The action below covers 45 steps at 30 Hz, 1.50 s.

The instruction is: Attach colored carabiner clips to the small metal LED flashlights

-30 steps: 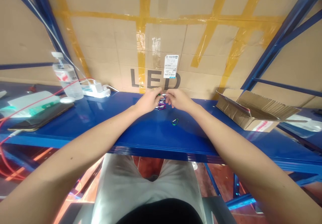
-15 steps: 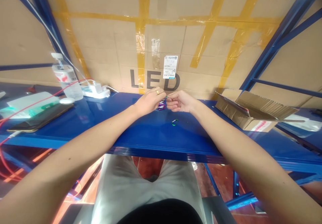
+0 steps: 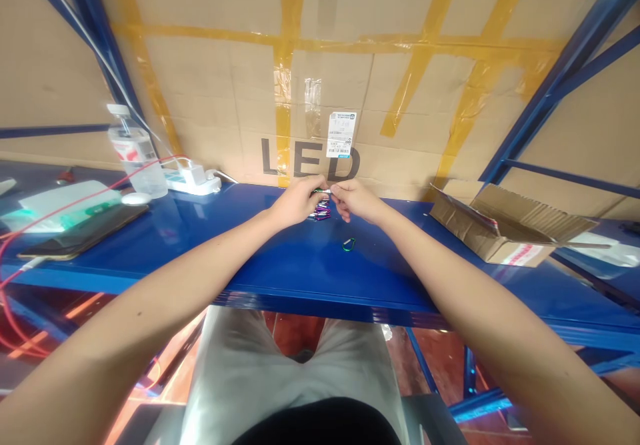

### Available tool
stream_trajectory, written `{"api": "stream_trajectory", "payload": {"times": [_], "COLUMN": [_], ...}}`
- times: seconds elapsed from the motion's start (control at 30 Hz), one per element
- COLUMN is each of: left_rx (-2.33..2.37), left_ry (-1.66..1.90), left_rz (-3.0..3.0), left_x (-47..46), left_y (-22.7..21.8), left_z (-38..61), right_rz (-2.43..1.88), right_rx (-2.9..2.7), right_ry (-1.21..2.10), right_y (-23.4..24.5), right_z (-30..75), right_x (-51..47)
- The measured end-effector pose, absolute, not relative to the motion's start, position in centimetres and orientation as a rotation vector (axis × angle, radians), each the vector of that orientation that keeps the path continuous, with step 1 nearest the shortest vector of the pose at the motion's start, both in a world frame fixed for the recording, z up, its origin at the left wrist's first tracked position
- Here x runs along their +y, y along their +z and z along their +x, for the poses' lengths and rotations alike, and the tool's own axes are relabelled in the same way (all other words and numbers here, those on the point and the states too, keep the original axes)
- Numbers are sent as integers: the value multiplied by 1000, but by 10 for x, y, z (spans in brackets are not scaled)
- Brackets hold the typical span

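Note:
My left hand (image 3: 299, 201) is closed on a small green carabiner (image 3: 319, 191), mostly hidden by its fingers. At the carabiner's right end, my right hand (image 3: 359, 200) pinches with thumb and forefinger, its other fingers curled loosely below. Just under both hands lies a small heap of purple and silvery carabiners (image 3: 323, 212), partly covered by the left hand. Nearer to me, a single green carabiner (image 3: 349, 245) rests by itself on the blue tabletop (image 3: 295, 265).
An open cardboard box (image 3: 500, 235) stands to the right. On the left are a water bottle (image 3: 137, 158), a power strip (image 3: 193, 181), a phone (image 3: 85, 231) with a red cable, and a white-green packet (image 3: 70, 201). A large carton (image 3: 215, 98) walls off the back.
My left hand has turned, so its ring no longer shows. The green piece between the hands is more visible, and the right fingers have shifted along it. The view has shifted slightly.

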State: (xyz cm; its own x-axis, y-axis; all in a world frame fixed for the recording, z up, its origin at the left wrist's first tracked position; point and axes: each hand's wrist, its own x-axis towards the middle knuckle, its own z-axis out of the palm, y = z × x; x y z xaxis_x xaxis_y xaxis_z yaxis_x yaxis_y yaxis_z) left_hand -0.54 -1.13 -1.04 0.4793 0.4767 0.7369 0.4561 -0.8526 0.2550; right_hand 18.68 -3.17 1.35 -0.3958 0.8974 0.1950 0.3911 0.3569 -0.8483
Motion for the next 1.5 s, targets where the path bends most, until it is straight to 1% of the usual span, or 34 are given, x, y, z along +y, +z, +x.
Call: {"api": "stream_trajectory", "payload": {"times": [0.07,0.13,0.33,0.47,0.53,0.67,0.73,0.9,1.0,1.13,1.37,1.5], "left_rx": [791,739,694,816,914,1057,1091,1159,1193,1225,1186,1165], "left_ry": [1361,1369,1362,1304,1279,1199,1189,1266,1301,1261,1216,1176], "left_rz": [2817,2917,3002,2891,2723,2537,2525,2423,2306,2183,2192,2200], "left_x": [-10,-8,-8,-10,-11,-10,-9,-2,4,6,4,4], "left_y": [-11,-11,-12,-13,-14,-12,-10,-6,-5,-6,-10,-10], "left_z": [-8,-10,-12,-8,-4,0,-2,-12,-14,-12,-9,-8], "right_rz": [-1052,-1001,-985,-1016,-1061,-1319,-1408,-1471,-1515,-1538,-1454,-1414], "right_rx": [-1849,-1774,-1620,-1560,-1568,-1829,-2018,-2587,-2748,-2833,-2822,-2568], "right_ry": [1149,1259,1393,1494,1462,1094,998,1184,1078,910,887,949], "right_y": [12,10,8,9,10,18,24,32,28,21,16,11], "right_z": [185,183,180,177,176,184,194,212,210,204,204,204], "right_x": [-32,-32,-33,-33,-31,-28,-28,-34,-34,-30,-27,-21]}}
